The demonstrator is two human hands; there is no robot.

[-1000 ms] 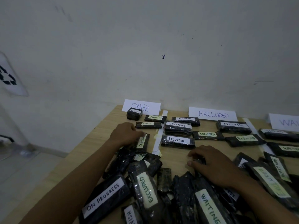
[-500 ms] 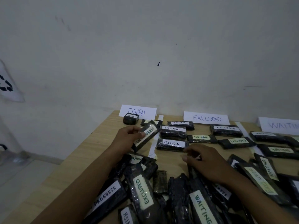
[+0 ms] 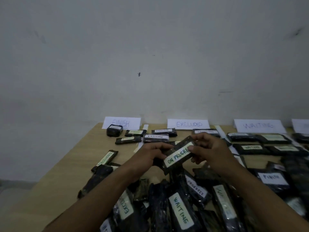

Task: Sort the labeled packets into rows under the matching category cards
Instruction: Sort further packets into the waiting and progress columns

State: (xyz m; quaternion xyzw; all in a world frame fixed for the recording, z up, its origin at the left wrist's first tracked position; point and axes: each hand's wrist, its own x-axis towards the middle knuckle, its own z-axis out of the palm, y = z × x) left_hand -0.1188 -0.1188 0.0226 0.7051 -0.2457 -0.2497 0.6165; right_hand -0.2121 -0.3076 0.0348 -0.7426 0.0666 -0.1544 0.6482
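Up off the table (image 3: 70,178) comes the ON PROGRESS packet (image 3: 179,154): half a second ago only our left hand (image 3: 150,154) held it, low beside the FINISH row (image 3: 127,139), and now our right hand (image 3: 212,151) has left the heap to join it. Both hands pinch the packet by its ends and hold it tilted in the air in front of the EXCLUDED row (image 3: 156,138). We judge the sort well short of half done. Largest by far is the unsorted heap (image 3: 160,213) across the near side of the table, dark packets lying over one another. Beyond it the sorted rows are short: three packets in the FINISH row, several in the EXCLUDED row, several more in the WAITING row (image 3: 260,138). Against the wall stand the FINISH card (image 3: 122,123), the EXCLUDED card (image 3: 188,124) and the WAITING card (image 3: 258,125). We cannot read the fourth card (image 3: 301,125), which the right edge cuts off; we guess the held packet belongs under it. In the heap we read WAITING, EXCLUDED, PROGRESS and FINISH, and a stray EXCLUDED packet (image 3: 106,158) lies at the left.
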